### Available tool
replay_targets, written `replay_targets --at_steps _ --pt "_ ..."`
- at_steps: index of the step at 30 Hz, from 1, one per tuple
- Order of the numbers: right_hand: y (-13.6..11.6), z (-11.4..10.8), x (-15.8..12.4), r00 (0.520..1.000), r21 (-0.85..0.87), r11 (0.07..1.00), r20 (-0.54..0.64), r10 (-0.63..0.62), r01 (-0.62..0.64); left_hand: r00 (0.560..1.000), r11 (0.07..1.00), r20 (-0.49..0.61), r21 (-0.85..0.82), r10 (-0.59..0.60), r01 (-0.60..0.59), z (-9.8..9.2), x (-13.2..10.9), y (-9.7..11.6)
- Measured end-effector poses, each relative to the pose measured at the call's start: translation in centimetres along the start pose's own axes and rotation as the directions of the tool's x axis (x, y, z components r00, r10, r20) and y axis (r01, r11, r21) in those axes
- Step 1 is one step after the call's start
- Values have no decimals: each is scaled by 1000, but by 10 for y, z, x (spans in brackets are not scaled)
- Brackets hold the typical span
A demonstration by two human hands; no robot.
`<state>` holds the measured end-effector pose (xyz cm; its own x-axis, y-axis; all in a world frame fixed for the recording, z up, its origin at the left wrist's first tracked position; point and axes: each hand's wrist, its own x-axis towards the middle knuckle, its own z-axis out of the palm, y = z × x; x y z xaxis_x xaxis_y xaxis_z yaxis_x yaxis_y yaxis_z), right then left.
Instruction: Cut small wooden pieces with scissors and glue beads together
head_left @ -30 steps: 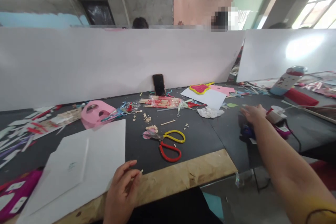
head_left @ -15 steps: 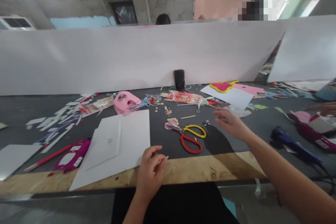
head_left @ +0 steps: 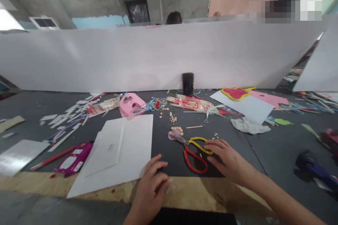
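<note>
Left hand (head_left: pixel 151 185) over the front edge of the table (head_left: pixel 277 154), beside the paper (head_left: pixel 136 140); fingers curled, thumb and forefinger together on a tiny pale bit (head_left: pixel 170 180), blurred. Right hand (head_left: pixel 225 156) farther along the same edge, half spread, fingertips at the yellow handle of the scissors (head_left: pixel 187 142), thumb beside the red one; grip not made out, contact hard to tell. Scissors flat near the front edge, between both hands, blades pointing toward the back edge, tips over a pink disc (head_left: pixel 170 135) with beads (head_left: pixel 179 129) just beside. Short stick (head_left: pixel 194 127) behind the handles. Tissue (head_left: pixel 249 126) farther right. At the back edge: phone (head_left: pixel 188 84) upright against a white board (head_left: pixel 118 56), bundled sticks (head_left: pixel 194 103) in front. Near the front edge, left of the paper: magenta packet (head_left: pixel 70 167).
</note>
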<state>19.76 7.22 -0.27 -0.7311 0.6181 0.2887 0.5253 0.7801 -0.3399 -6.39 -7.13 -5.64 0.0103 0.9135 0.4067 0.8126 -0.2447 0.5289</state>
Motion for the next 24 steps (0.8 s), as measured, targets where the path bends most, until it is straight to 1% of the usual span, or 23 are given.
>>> replay_targets --at_steps 3,6,10,14,16,19,22,24 --pt "-14 4 -9 1000 7 1000 7 6 -6 1000 1000 -13 -4 18 -18 1 0 -1" --pt "-25 5 -15 1000 -7 1000 -20 19 -20 999 999 -15 -13 47 -47 1 0 -2" --pt "-24 0 -27 994 -93 993 -94 61 -69 994 994 24 -28 106 -105 -1 -1 1" --pt "-22 2 -35 990 -146 984 -111 90 -106 991 989 -17 -61 133 -134 -3 -1 4" --pt "-26 9 -30 991 -160 982 -105 87 -103 989 985 -45 -90 143 -147 -4 -1 5" --pt "-32 24 -10 994 -190 979 -97 52 -70 984 977 -89 -131 156 -167 -4 -1 4" --pt "-32 39 12 994 -235 970 -103 33 -56 982 973 -95 -153 160 -173 -3 -1 3" --pt "-29 46 21 995 -248 967 -93 31 -53 981 970 -100 -160 169 -183 -2 -1 2"
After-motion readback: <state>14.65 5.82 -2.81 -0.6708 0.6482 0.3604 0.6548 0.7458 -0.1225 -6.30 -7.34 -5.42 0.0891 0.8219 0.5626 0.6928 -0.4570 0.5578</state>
